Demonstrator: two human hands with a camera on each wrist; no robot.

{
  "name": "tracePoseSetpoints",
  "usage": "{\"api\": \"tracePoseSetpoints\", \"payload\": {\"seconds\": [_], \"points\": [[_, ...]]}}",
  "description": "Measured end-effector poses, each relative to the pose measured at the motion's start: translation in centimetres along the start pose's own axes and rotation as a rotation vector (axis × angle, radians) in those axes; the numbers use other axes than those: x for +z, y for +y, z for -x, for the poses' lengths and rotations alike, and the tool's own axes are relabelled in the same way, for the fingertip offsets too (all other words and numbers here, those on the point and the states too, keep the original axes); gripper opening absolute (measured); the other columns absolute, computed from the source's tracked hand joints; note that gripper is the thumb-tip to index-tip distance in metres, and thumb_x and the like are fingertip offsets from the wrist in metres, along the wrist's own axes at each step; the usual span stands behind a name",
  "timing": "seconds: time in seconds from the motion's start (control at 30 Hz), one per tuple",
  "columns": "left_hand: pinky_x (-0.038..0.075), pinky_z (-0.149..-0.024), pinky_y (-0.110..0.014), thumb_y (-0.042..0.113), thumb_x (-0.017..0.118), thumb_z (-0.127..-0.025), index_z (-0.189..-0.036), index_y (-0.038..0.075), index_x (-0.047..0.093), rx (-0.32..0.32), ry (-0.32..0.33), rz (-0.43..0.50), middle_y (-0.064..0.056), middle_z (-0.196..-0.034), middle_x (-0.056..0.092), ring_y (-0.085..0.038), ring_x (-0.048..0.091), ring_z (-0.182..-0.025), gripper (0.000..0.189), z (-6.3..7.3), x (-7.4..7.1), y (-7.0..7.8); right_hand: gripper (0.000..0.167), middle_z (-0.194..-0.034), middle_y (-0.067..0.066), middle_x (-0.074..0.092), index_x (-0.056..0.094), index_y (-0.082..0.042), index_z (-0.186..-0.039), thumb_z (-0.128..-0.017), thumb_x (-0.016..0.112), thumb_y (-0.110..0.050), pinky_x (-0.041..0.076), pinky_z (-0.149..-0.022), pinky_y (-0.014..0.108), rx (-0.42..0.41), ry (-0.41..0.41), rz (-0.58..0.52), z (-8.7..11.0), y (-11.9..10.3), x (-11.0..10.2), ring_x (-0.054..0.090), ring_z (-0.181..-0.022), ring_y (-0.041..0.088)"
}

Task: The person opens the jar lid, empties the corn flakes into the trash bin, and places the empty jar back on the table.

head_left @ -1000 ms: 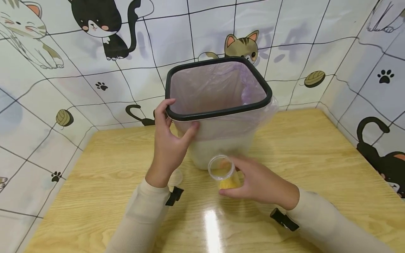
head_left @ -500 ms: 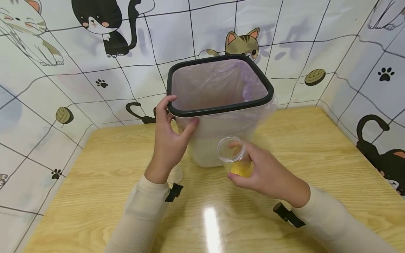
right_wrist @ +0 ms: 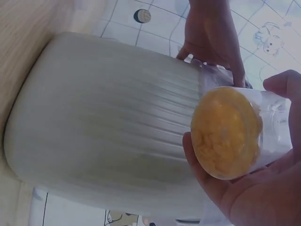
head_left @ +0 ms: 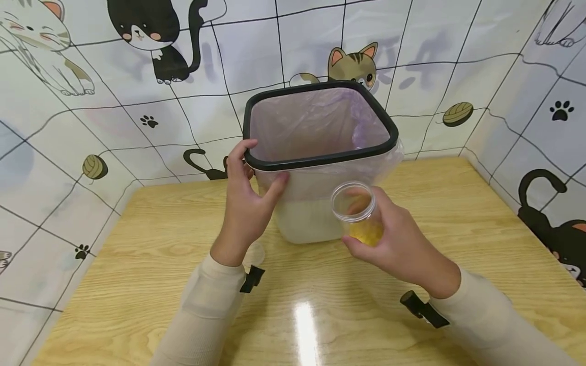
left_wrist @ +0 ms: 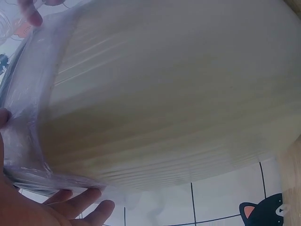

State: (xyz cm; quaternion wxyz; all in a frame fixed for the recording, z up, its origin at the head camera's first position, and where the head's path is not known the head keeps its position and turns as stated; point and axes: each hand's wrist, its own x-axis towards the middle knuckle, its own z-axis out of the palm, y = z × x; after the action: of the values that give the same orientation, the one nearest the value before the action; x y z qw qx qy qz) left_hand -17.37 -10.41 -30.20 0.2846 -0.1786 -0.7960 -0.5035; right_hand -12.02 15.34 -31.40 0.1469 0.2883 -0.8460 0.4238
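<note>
A pale trash can (head_left: pixel 306 218) with a black rim and a thin purple liner bag (head_left: pixel 316 122) stands on the table. My left hand (head_left: pixel 247 208) grips its near left corner, fingers over the rim and thumb on the outside. In front of the can's right side, my right hand (head_left: pixel 403 239) holds a clear plastic jar (head_left: pixel 359 211), its mouth uncovered and tilted slightly toward me. Small yellow pieces (right_wrist: pixel 225 134) fill the bottom of the jar, as the right wrist view shows. The left wrist view shows the can's side (left_wrist: pixel 164 94) and the folded liner edge.
A clear round lid (head_left: pixel 255 253) lies on the wooden table (head_left: pixel 160 244) beside my left wrist. Behind the can and along both sides rise walls (head_left: pixel 256 46) covered in a cat-and-grid print.
My right hand has lifted the jar from low by the can's base, up and to the right. My left hand keeps its grip on the rim.
</note>
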Motion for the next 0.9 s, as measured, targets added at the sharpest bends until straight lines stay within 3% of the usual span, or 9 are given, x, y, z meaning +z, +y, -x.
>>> {"api": "tracePoseSetpoints", "payload": {"seconds": [0.27,0.47,0.7,0.9], "points": [[0.043,-0.108,-0.044,0.034,0.071,-0.092,-0.144,0.018,0.031,-0.013,-0.008,0.0,-0.005,-0.147,0.034,-0.018,0.047,-0.13,0.067,0.0,0.1,0.0,0.069,-0.112,0.003,0.067,0.049,-0.007,-0.134,-0.073,0.08,0.005,0.053,-0.076,0.014,0.0,0.089,-0.072,-0.1,-0.1,-1.2,0.064,-0.093,0.007],[0.044,-0.108,-0.045,0.032,0.072,-0.091,-0.144,0.019,0.032,-0.014,-0.005,-0.004,-0.006,-0.147,0.034,-0.019,0.048,-0.13,0.068,0.0,0.1,0.0,0.07,-0.117,0.003,0.063,0.047,-0.009,-0.137,-0.077,0.079,0.006,0.053,-0.076,0.013,0.055,0.129,-0.116,-0.2,-0.3,-1.8,0.067,-0.094,0.009],[0.044,-0.108,-0.043,0.031,0.072,-0.091,-0.144,0.019,0.031,0.001,-0.011,-0.003,-0.007,-0.147,0.035,-0.02,0.049,-0.129,0.068,-0.1,0.0,0.1,0.079,-0.116,0.008,0.065,0.049,-0.016,-0.143,-0.074,0.084,0.003,0.051,-0.07,0.01,0.08,0.213,-0.078,-0.2,-0.4,-2.1,0.064,-0.09,0.006],[0.044,-0.108,-0.044,0.031,0.072,-0.091,-0.144,0.019,0.03,-0.018,-0.012,-0.009,-0.008,-0.146,0.034,-0.021,0.05,-0.129,0.068,0.0,0.0,0.0,0.084,-0.121,0.01,0.066,0.048,-0.02,-0.146,-0.074,0.085,0.001,0.049,-0.075,0.008,0.078,0.275,-0.009,-0.3,-0.1,-2.1,0.061,-0.097,0.001]]}}
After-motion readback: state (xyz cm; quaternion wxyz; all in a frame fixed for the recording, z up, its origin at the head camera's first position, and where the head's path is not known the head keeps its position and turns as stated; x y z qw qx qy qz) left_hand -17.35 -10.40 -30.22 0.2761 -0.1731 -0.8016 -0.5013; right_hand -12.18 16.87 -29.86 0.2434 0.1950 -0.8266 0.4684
